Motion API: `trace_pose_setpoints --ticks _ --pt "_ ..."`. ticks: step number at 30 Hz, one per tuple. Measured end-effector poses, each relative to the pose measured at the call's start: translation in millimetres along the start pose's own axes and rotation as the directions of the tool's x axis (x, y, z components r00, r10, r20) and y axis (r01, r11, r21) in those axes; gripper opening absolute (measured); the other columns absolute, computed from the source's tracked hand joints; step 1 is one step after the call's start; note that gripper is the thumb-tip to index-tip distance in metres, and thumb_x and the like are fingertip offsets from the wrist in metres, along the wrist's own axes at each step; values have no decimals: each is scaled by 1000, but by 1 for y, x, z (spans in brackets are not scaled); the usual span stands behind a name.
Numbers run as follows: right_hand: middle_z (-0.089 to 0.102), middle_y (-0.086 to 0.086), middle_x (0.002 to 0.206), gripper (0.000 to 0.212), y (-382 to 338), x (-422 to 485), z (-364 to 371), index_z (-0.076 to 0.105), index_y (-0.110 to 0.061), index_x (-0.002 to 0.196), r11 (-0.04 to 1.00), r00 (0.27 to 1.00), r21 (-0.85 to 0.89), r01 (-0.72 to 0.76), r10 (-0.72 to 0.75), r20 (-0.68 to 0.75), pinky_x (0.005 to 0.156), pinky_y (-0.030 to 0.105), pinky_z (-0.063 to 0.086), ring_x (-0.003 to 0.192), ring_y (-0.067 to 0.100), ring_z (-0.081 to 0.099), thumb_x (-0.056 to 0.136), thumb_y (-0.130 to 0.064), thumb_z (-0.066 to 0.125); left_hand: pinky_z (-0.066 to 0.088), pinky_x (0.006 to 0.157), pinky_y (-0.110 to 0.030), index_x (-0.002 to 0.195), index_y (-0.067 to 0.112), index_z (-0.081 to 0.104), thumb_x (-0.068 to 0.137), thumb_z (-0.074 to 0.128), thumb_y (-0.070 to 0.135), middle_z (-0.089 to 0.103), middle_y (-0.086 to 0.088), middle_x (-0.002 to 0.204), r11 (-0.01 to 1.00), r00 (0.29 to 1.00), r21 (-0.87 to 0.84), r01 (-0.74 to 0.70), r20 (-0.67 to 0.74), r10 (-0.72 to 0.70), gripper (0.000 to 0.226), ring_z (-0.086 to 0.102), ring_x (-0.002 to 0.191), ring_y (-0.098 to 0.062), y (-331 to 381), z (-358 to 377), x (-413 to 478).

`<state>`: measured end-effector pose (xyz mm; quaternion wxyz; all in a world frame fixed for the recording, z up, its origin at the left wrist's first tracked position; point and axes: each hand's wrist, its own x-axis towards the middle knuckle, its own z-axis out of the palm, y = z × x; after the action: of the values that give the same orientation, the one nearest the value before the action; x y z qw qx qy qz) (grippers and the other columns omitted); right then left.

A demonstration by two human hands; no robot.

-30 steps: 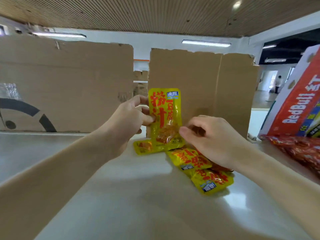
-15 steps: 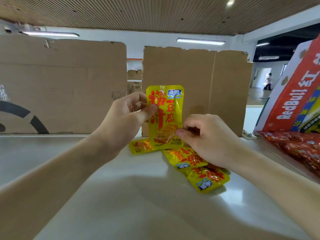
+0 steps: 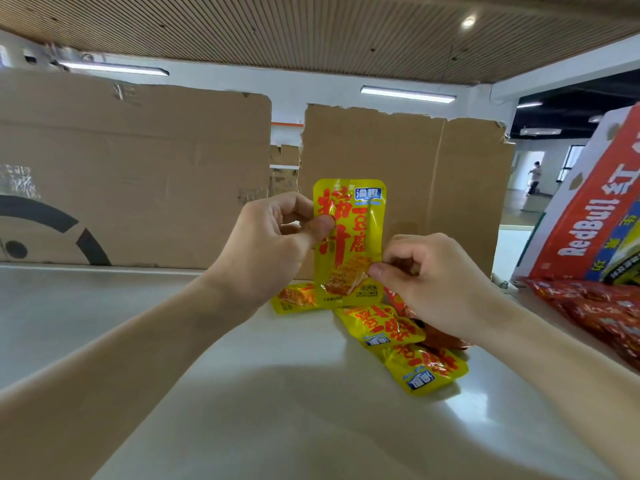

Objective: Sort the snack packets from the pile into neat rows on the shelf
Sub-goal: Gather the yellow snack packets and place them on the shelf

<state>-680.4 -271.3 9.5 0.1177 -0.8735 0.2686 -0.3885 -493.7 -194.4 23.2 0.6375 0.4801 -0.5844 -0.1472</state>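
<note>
Over the last second the held yellow packet point(image 3: 358, 237) has straightened from a slight lean, its crumpled lower part now flat, and it has shifted a little to the right. It stands upright with its printed face toward the camera and its bottom edge at or just above the pale shelf point(image 3: 242, 393); the view does not settle which.

The left hand point(image 3: 266, 251) pinches the packet's left edge near the top, thumb on the front and curled fingers behind. The right hand point(image 3: 436, 289) pinches the lower right edge between thumb and forefinger, the other fingers folded in.

Behind the packet's foot, to the left, another yellow packet point(image 3: 294, 297) lies flat on the shelf. Nearer the camera and to the right, two more yellow packets point(image 3: 381, 329) point(image 3: 426, 370) lie overlapping in a loose line. A red packet point(image 3: 446, 339) shows partly under the right hand, touching them.

At the back of the shelf stand a wide cardboard sheet point(image 3: 138, 174) on the left and a torn-edged cardboard sheet point(image 3: 415, 174) directly behind the held packet, with a gap between them. On the right edge a heap of red packets point(image 3: 595, 306) lies at the foot of a tilted RedBull carton point(image 3: 588, 216). Far off, beyond the cardboard, a person point(image 3: 535, 176) stands in a bright room.
</note>
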Motion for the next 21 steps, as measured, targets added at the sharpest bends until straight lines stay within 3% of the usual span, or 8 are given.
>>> trace_pose_setpoints --ticks 3,6,10,12,15,18,21 --pt "47 -9 55 32 0 1 0 54 -19 60 1000 999 -7 -7 7 -34 53 19 31 52 8 39 87 -18 71 45 64 -19 75 11 64 88 70 11 63 1 71 999 999 -11 -40 -8 40 15 55 68 -7 0 0 0" --pt "45 -9 55 34 -3 3 -3 53 -23 59 1000 999 -16 -22 21 -41 54 20 31 52 8 39 88 -17 71 47 72 -28 71 16 61 88 71 10 59 3 68 998 998 -34 -61 -21 60 21 55 71 -11 0 1 0" --pt "47 -12 58 38 -12 0 -12 50 -27 59 998 996 -54 -17 12 -89 56 17 30 54 7 41 88 -15 71 42 64 -16 71 18 62 91 68 10 57 12 61 993 996 -81 -81 -28 79 23 49 62 -4 8 5 -3" --pt "47 -12 58 40 -18 -4 -16 48 -28 57 997 994 -80 -12 3 -108 55 16 29 54 7 40 88 -15 71 41 66 -21 77 16 65 95 64 14 58 4 66 987 993 -108 -117 -12 116 19 48 65 -7 10 5 -6" --pt "48 -8 60 30 -24 -15 -19 57 -15 61 996 993 -86 -15 5 -117 57 21 30 55 7 39 88 -16 70 39 65 -33 84 14 65 96 57 28 52 -3 67 977 980 -88 -195 28 198 20 44 66 -13 13 5 -10" --pt "50 -1 63 30 -28 -29 -27 58 -9 63 997 993 -67 -29 20 -120 58 27 31 57 9 39 87 -25 66 37 60 -31 83 17 62 95 55 32 49 6 65 974 976 -102 -203 58 209 20 43 63 -11 19 10 -17" --pt "49 3 63 33 -34 -46 -40 56 -9 61 996 991 -65 -61 53 -125 58 28 32 58 14 39 90 -19 68 39 54 -23 80 17 61 94 57 29 49 6 62 973 973 -121 -198 92 209 19 43 57 -10 25 17 -23"
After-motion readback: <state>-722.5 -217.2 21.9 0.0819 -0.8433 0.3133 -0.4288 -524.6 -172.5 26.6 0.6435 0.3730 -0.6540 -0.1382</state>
